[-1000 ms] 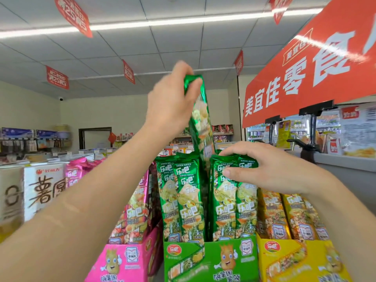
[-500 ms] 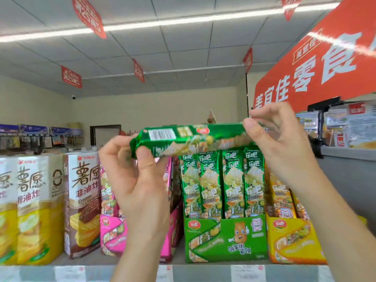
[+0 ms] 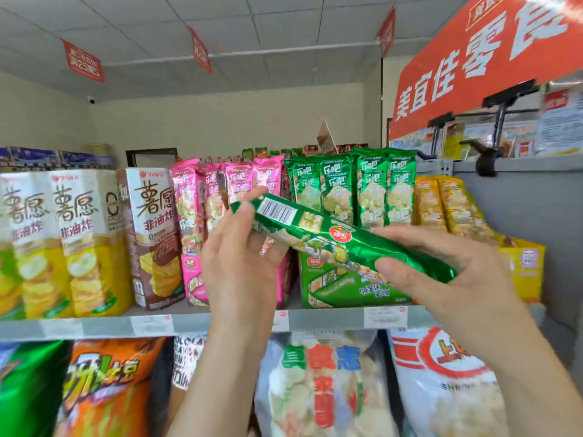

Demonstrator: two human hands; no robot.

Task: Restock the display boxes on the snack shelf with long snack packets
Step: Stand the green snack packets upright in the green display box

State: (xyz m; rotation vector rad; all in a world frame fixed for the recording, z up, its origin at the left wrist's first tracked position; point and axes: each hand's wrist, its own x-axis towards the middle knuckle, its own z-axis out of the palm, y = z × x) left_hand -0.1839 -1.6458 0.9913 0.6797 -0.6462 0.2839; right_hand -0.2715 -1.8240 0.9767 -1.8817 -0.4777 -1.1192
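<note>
Our grip is two-handed and closed on one long green packet (image 3: 340, 244). The left hand (image 3: 239, 263) pinches its upper end, thumb on the front beside the barcode and fingers curled behind. The right hand (image 3: 441, 275) takes the lower end, thumb pressed on the front face and fingers wrapped round the back.

We hold the packet in the air, in front of the green display box (image 3: 340, 288) on the top shelf (image 3: 94, 326). It is shiny green foil, with a white barcode patch near its left end and a red oval logo at its middle. It slopes down from upper left to lower right.

Both our forearms rise from the bottom of the view, the left nearly straight up, the right slanting in from the lower right.

Behind the packet, green packets (image 3: 353, 187) stand upright in their box. Pink packets (image 3: 236, 181) in a pink display box (image 3: 195, 279) stand to the left, and yellow packets (image 3: 441, 203) in a yellow display box (image 3: 523, 266) to the right.

Half a second ago we held the packet level and higher, across the tops of the standing green packets. Now its right end has dropped and it sits before the box front. Our view has also tipped down, so big snack bags (image 3: 315, 389) on the lower shelf now show.
</note>
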